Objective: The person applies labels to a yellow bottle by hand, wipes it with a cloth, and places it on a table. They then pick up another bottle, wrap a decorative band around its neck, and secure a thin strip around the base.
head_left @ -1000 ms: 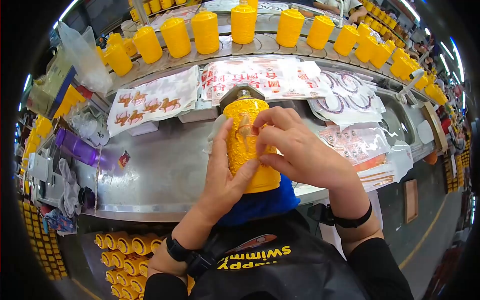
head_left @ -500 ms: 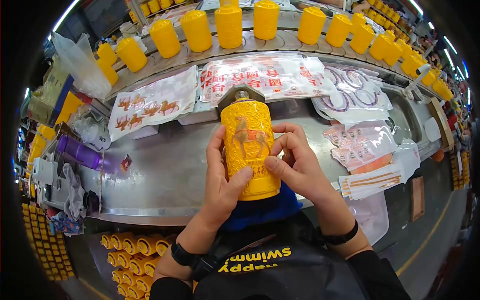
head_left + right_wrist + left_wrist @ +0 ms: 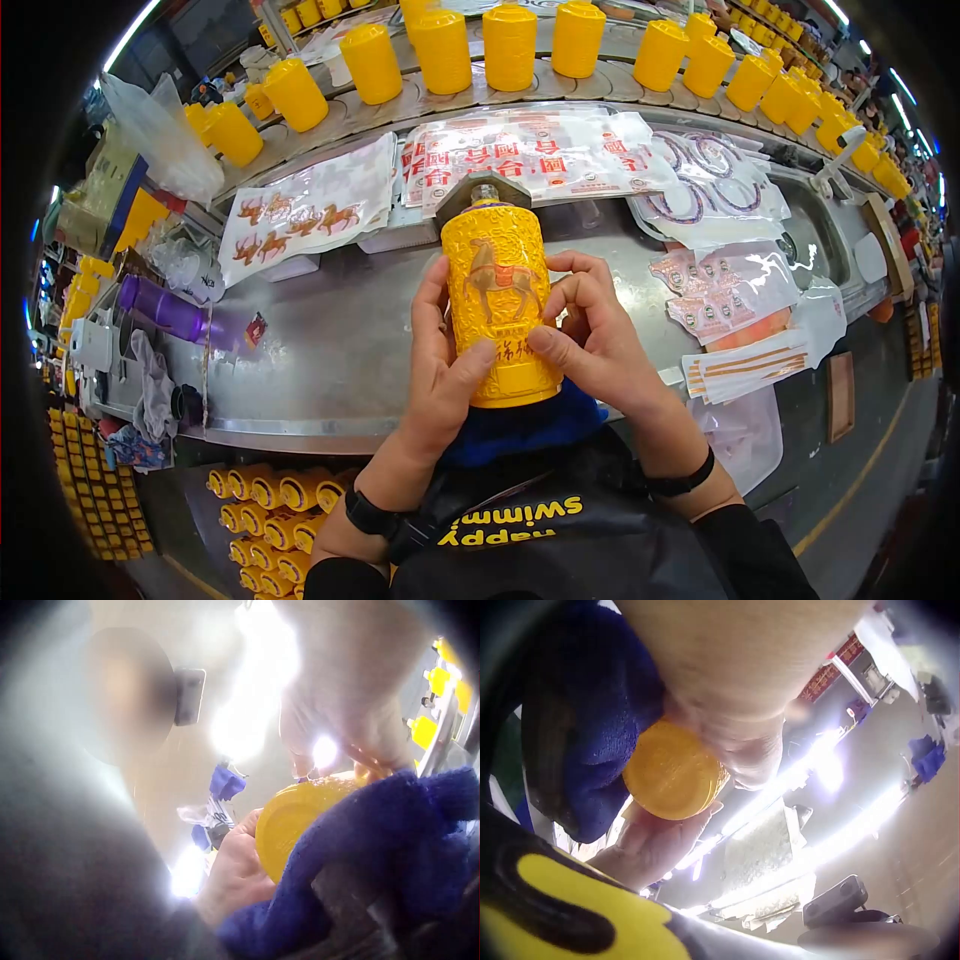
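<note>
A yellow embossed bottle (image 3: pixel 510 383) lies tilted on a blue cloth (image 3: pixel 530 435), its neck against a dark angular rest (image 3: pixel 457 200). On its front shows a brown horse decal (image 3: pixel 497 275) with a red saddle, and dark script beneath. My left hand (image 3: pixel 436 365) grips the left side, thumb across the lower front. Against the right side, my right hand (image 3: pixel 605 345) holds with curled fingers, its thumb tip at the lower right of the script. Both wrist views look up at the yellow base (image 3: pixel 671 776), with blue cloth (image 3: pixel 405 840) beside it.
Yellow bottles (image 3: pixel 510 50) stand in a row on the curved conveyor behind. Decal sheets lie along the bench: horses (image 3: pixel 300 215), red characters (image 3: pixel 540 150), purple curves (image 3: pixel 710 190). A purple bottle (image 3: pixel 160 308) lies left; a sink (image 3: pixel 815 235) is right. More yellow bottles (image 3: pixel 270 520) are stacked below.
My right hand's fingers have come off the horse decal to the bottle's right side, leaving the decal and script uncovered. The left hand keeps its grip. Conveyor bottles have shifted right.
</note>
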`<state>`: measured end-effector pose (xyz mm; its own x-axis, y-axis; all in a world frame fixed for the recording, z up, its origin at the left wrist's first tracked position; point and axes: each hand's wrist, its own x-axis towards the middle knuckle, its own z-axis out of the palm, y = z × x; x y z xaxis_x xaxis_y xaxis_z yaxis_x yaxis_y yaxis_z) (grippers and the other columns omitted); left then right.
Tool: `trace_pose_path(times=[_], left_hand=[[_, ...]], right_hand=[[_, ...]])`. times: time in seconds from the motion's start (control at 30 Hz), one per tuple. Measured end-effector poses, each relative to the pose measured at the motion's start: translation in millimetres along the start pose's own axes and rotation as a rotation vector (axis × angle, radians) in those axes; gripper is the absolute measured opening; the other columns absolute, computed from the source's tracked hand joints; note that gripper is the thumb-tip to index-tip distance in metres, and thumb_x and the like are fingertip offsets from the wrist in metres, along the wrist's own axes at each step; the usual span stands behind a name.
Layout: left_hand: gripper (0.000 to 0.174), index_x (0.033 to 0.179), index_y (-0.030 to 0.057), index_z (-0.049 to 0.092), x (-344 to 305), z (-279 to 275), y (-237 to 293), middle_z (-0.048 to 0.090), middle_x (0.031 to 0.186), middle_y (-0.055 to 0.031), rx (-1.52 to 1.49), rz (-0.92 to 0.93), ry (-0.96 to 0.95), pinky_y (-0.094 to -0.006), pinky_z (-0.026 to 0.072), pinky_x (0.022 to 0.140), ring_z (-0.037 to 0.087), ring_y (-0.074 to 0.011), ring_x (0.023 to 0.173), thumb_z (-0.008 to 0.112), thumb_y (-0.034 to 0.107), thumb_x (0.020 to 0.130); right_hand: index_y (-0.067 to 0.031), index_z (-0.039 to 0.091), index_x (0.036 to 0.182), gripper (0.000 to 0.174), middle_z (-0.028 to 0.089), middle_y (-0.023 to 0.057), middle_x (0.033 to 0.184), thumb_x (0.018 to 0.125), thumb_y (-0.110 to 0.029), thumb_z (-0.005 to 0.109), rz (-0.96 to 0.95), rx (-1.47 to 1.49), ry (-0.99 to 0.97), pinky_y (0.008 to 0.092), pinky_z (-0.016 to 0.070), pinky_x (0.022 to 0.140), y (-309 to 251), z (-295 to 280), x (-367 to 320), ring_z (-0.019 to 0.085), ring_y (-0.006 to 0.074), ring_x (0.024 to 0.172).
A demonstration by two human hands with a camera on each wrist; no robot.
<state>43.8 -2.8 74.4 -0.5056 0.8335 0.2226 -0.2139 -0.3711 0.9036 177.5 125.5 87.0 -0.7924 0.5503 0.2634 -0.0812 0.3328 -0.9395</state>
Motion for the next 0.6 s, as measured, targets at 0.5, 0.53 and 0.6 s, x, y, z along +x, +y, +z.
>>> trace_pose_path(times=[0.5, 0.53, 0.6], left_hand=[[0.082, 0.149, 0.0016, 0.012, -0.1, 5.8, 0.1, 0.030, 0.144, -0.0168, 0.089, 0.003, 0.031, -0.0381, 0.0284, 0.113, 0.034, -0.0253, 0.135, 0.060, 0.017, 0.085], [0.082, 0.149, 0.0015, 0.012, -0.1, 6.3, 0.5, 0.030, 0.145, -0.0168, 0.084, -0.002, 0.034, -0.0380, 0.0282, 0.113, 0.034, -0.0253, 0.135, 0.060, 0.017, 0.085], [0.082, 0.149, 0.0015, 0.012, 0.0, 6.0, -0.3, 0.030, 0.145, -0.0169, 0.068, -0.003, 0.037, -0.0381, 0.0280, 0.113, 0.033, -0.0254, 0.136, 0.060, 0.019, 0.085]], right_hand=[[-0.0056, 0.053, 0.096, 0.026, 0.042, 0.0195, 0.124, 0.086, -0.022, 0.071, -0.011, 0.018, 0.021, 0.0363, 0.0340, 0.101, 1.2, 1.2, -0.7, 0.041, 0.0309, 0.121], [-0.0056, 0.053, 0.096, 0.026, 0.042, 0.0195, 0.124, 0.086, -0.022, 0.071, -0.004, 0.030, 0.023, 0.0364, 0.0337, 0.102, 1.4, 1.0, -0.7, 0.041, 0.0311, 0.121], [-0.0055, 0.053, 0.096, 0.026, 0.042, 0.0197, 0.124, 0.086, -0.021, 0.071, -0.003, 0.031, 0.027, 0.0366, 0.0336, 0.102, 1.7, 1.4, -0.7, 0.041, 0.0314, 0.121]])
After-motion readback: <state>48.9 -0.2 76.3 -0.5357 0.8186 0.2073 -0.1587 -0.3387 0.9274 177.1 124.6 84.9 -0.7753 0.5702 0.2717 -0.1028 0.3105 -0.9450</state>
